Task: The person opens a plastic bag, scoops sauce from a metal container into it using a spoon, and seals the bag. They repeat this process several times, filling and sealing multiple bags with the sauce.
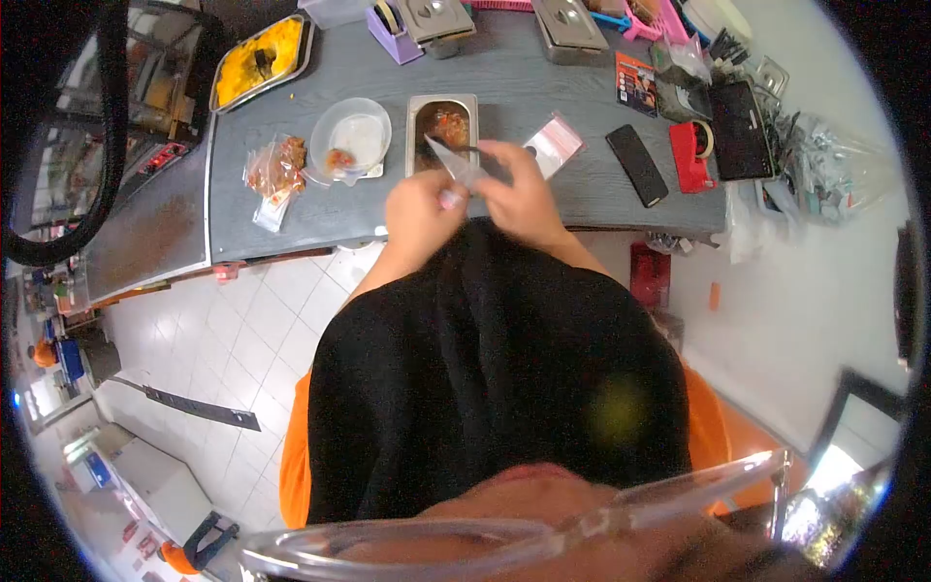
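At the table's front edge, my left hand [424,215] is closed on the lower part of a small clear plastic bag [454,163]. Close beside it, my right hand [524,191] has its fingers bent round the bag's other side. A dark handle shows at the right fingers; what it belongs to is hidden. Just behind the hands stands a steel container [468,101] with reddish-brown food in it. Left of that, a round clear bowl [361,121] holds a little of similar food. Filled plastic bags [278,173] lie farther left.
A tray of yellow food [260,63] sits at the back left. Lidded steel containers [570,27] stand along the back. To the right are a pack of clear bags [554,147], a black phone [637,165] and a red tape dispenser [690,158].
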Demonstrator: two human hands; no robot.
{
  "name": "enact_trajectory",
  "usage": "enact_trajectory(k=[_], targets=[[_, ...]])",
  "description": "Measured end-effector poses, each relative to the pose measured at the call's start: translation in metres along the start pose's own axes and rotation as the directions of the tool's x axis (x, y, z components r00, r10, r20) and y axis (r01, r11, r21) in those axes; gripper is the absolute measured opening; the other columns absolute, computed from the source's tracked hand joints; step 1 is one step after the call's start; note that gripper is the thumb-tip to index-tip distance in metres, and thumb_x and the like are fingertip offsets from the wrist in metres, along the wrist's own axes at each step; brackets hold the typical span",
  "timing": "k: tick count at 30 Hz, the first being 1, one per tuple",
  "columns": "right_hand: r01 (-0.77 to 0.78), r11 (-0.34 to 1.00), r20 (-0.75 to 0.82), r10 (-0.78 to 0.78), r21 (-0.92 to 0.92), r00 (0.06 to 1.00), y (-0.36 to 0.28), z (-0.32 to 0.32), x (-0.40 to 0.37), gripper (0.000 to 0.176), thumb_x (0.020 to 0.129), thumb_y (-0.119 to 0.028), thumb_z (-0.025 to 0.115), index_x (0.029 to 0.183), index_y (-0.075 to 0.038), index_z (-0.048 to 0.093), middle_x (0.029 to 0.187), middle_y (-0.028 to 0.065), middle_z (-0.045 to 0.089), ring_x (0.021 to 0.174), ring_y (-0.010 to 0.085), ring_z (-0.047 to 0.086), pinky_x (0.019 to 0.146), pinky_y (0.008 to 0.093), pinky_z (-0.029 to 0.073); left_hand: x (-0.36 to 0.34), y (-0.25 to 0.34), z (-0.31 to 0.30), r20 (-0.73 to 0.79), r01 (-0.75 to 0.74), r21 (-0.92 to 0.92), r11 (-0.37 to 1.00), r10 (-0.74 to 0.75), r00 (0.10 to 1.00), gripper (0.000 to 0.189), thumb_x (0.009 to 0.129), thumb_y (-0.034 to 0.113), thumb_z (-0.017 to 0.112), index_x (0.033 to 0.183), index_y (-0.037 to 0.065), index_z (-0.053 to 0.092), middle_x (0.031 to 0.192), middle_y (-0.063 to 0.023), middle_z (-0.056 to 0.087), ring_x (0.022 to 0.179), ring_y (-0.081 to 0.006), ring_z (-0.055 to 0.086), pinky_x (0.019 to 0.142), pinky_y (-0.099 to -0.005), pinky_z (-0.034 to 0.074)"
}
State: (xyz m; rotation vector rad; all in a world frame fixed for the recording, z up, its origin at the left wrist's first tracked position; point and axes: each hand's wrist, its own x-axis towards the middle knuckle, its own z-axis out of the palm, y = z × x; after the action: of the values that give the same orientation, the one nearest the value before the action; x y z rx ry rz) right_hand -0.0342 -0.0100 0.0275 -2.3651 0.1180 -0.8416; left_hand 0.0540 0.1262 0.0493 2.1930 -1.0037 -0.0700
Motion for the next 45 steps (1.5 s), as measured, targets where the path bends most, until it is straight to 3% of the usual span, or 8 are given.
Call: enact_trajectory(k=[8, 14, 17, 19, 27, 31, 38, 45], targets=[[-0.023, 0.999, 0.100, 0.020, 0.023, 0.995, 0.007, -0.002, -0.004, 0.038, 0.064, -0.006, 0.070, 0.101, -0.006, 0.062, 0.120, 0.0133, 0.045, 0.103, 0.0336, 0.046, 0.086, 0.0385, 0.042, 0.012, 0.001, -0.009, 0.011, -0.535, -0.085, 0.841, 0.537, 0.843, 0.039, 0.066, 0.012, 0.066, 0.104, 0.010, 0.059, 0.097, -0.0102, 0.061, 0.091, -0.0309, 0.057, 0.078, -0.0396, 0.045], [0.077, 0.944, 0.005, -0.083, 0.321, 0.996, 0.019, 0.002, -0.019, 0.021, 0.069, -0.008, 0.073, 0.086, -0.003, 0.062, 0.079, 0.0063, 0.050, 0.072, 0.0183, 0.050, 0.062, 0.0282, 0.043, 0.009, -0.022, -0.022, 0.084, -0.359, -0.083, 0.930, 0.366, 0.927, 0.052, 0.057, 0.008, 0.073, 0.106, 0.008, 0.055, 0.102, -0.0107, 0.059, 0.097, -0.0295, 0.056, 0.081, -0.0387, 0.044], [-0.331, 0.832, 0.269, 0.228, 0.445, 0.936, 0.052, 0.022, -0.060, 0.027, 0.071, -0.019, 0.076, 0.087, -0.004, 0.061, 0.078, 0.0060, 0.048, 0.066, 0.0140, 0.049, 0.062, 0.0274, 0.042, 0.003, -0.037, -0.032, -0.090, -0.150, -0.261, 0.953, 0.131, 0.987, 0.055, 0.055, 0.008, 0.075, 0.106, 0.008, 0.055, 0.100, -0.0096, 0.059, 0.095, -0.0281, 0.057, 0.079, -0.0369, 0.045], [-0.761, 0.328, 0.348, 0.740, 0.560, 0.575, 0.062, 0.041, -0.060, 0.041, 0.075, -0.021, 0.074, 0.106, -0.004, 0.053, 0.075, 0.0017, 0.047, 0.066, 0.0094, 0.047, 0.060, 0.0228, 0.041, -0.002, -0.055, -0.030, -0.137, -0.096, -0.277, 0.956, 0.060, 0.989, 0.054, 0.058, 0.011, 0.077, 0.106, 0.007, 0.054, 0.100, -0.0072, 0.060, 0.092, -0.0231, 0.058, 0.077, -0.0336, 0.045], [-0.552, 0.758, 0.176, 0.525, 0.349, 0.833, 0.081, 0.069, 0.024, 0.020, 0.080, -0.015, 0.065, 0.097, -0.004, 0.064, 0.076, 0.0078, 0.064, 0.072, 0.0155, 0.058, 0.062, 0.0266, 0.044, -0.040, -0.106, 0.006, -0.085, 0.168, -0.580, 0.797, -0.264, 0.961, 0.059, 0.061, 0.014, 0.081, 0.112, 0.005, 0.052, 0.104, -0.0041, 0.059, 0.092, -0.0121, 0.053, 0.077, -0.0253, 0.042], [0.048, 0.975, 0.041, -0.058, 0.218, 0.997, 0.073, 0.058, 0.045, 0.016, 0.084, -0.008, 0.057, 0.097, -0.001, 0.063, 0.090, 0.0121, 0.063, 0.081, 0.0244, 0.062, 0.071, 0.0320, 0.048, -0.046, -0.111, 0.014, -0.025, 0.197, -0.555, 0.808, -0.253, 0.967, 0.059, 0.062, 0.018, 0.080, 0.113, 0.006, 0.053, 0.101, -0.0040, 0.059, 0.088, -0.0124, 0.053, 0.074, -0.0253, 0.043], [0.172, 0.955, 0.353, -0.252, 0.242, 0.901, 0.035, 0.036, 0.010, 0.013, 0.078, 0.001, 0.053, 0.089, -0.002, 0.059, 0.090, 0.0132, 0.060, 0.087, 0.0321, 0.057, 0.078, 0.0376, 0.047, -0.045, -0.102, 0.015, 0.048, 0.210, -0.426, 0.880, -0.210, 0.977, 0.063, 0.061, 0.022, 0.081, 0.116, 0.005, 0.054, 0.104, -0.0107, 0.062, 0.083, -0.0141, 0.055, 0.073, -0.0278, 0.045], [0.067, 0.984, 0.156, -0.093, 0.165, 0.983, 0.037, 0.051, 0.001, 0.008, 0.082, -0.004, 0.055, 0.087, 0.001, 0.059, 0.085, 0.0139, 0.060, 0.083, 0.0337, 0.058, 0.073, 0.0369, 0.047, -0.045, -0.099, 0.014, 0.046, 0.200, -0.461, 0.864, -0.202, 0.978, 0.065, 0.061, 0.021, 0.081, 0.117, 0.003, 0.053, 0.106, -0.0125, 0.061, 0.097, -0.0194, 0.058, 0.082, -0.0304, 0.045]])
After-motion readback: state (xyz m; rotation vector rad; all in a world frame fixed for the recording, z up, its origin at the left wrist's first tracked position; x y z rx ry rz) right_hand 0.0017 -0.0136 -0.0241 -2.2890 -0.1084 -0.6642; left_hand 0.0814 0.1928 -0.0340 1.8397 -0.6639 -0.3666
